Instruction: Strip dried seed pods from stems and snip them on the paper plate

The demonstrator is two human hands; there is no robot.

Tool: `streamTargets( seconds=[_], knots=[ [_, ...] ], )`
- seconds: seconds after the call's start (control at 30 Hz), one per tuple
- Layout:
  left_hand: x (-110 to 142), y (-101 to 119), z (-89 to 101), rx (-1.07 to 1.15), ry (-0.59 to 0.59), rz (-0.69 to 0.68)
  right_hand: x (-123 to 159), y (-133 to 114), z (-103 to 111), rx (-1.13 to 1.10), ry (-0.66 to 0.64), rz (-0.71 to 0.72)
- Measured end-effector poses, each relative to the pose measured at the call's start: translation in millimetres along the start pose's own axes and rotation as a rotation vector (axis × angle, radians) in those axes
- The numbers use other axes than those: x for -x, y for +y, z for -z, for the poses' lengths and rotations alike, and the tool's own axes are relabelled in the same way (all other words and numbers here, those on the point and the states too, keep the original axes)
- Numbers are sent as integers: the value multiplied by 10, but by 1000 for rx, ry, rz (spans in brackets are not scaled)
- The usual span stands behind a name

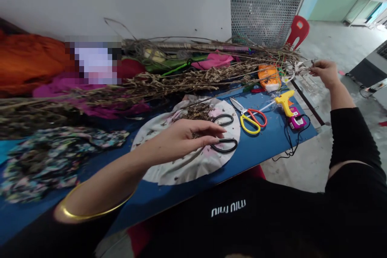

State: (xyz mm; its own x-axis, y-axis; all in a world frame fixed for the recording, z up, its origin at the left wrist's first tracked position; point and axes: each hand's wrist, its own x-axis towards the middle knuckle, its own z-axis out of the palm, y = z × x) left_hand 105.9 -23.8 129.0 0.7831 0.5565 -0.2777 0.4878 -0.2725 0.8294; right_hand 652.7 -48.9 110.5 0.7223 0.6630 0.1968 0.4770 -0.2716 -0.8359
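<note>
My left hand (189,135) reaches over a white cloth (184,161) on the blue table (260,145), its fingertips touching the black-handled scissors (224,133) that lie there. The fingers are stretched out and not closed round the handles. My right hand (325,71) is far off at the table's right end, pinched on the thin tip of a dried branch (211,74) that runs across the table.
Red-and-yellow scissors (250,117), a yellow glue gun (284,102) with a pink plug and black cord, and an orange object (268,76) lie at the right end. Coloured fabrics, a patterned cloth (45,157) and a red chair (298,30) surround the spot.
</note>
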Motion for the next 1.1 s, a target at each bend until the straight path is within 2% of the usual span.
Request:
streamTargets(
  seconds=[0.17, 0.27, 0.7, 0.8, 0.9, 1.0, 1.1],
  knots=[
    [35, -67, -47, 30, -44, -7, 148, -122, 181, -64, 74, 31],
    [55, -110, -56, 14, -57, -8, 230, -219, 265, -105, 143, 105],
    [117, -102, -163, 71, -89, -94, 556, -559, 409, -225, 244, 313],
    [159, -158, -172, 74, -75, -89, 713, -725, 382, -245, 201, 348],
    [203, -165, -181, 103, -63, -101, 955, -969, 268, -312, 86, 400],
    [229, -92, -230, 200, -24, -106, 1315, -1256, 29, -424, -114, 431],
    [195, 19, -362, 408, 95, -103, 1781, -1496, -346, -552, -345, 388]
  ],
)
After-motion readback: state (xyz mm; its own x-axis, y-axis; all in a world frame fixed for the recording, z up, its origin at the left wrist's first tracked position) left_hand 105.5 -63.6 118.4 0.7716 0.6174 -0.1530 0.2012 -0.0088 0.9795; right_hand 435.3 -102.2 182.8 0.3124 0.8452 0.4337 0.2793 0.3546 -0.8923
